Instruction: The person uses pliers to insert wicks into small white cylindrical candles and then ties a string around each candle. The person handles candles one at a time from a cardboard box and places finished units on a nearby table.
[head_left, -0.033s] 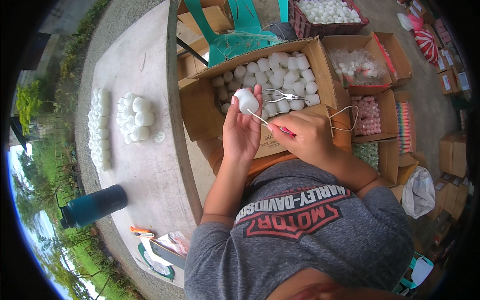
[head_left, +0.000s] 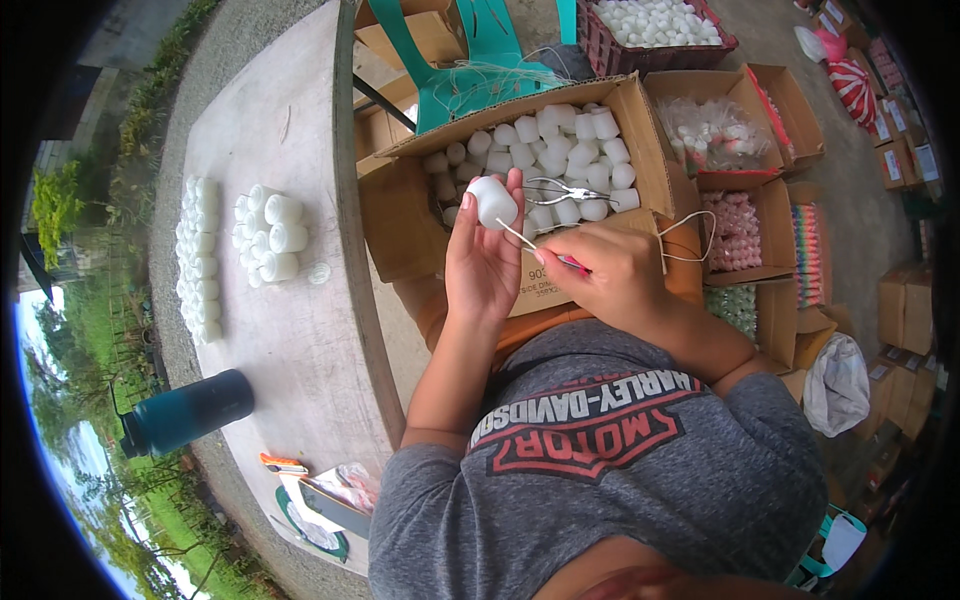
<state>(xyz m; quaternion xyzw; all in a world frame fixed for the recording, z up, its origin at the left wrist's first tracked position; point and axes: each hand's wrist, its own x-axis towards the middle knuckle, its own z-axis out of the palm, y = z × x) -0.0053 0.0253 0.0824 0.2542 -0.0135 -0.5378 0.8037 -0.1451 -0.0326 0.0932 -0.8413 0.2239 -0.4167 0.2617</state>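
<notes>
In my left hand (head_left: pixel 480 265), fingers wrapped round its sides, is a white candle (head_left: pixel 493 203) with a rounded shape. A white wick (head_left: pixel 515 234) runs from its lower edge toward my right hand (head_left: pixel 615 268). That hand is closed on a small tool with a pink handle (head_left: pixel 572 263); its working end meets the wick, but its exact kind is hard to make out. Just beyond both hands stands an open cardboard box (head_left: pixel 405 215) full of white candles (head_left: pixel 555 150). Silver pliers (head_left: pixel 565 191) lie on top of them.
On the table (head_left: pixel 310 200) at left stand rows of white candles (head_left: pixel 203 265), a candle cluster (head_left: pixel 275 235), a blue bottle (head_left: pixel 200 410) and an orange cutter (head_left: pixel 284 464). A teal chair (head_left: pixel 430 80) holds loose cord. More boxes (head_left: pixel 775 215) line the right.
</notes>
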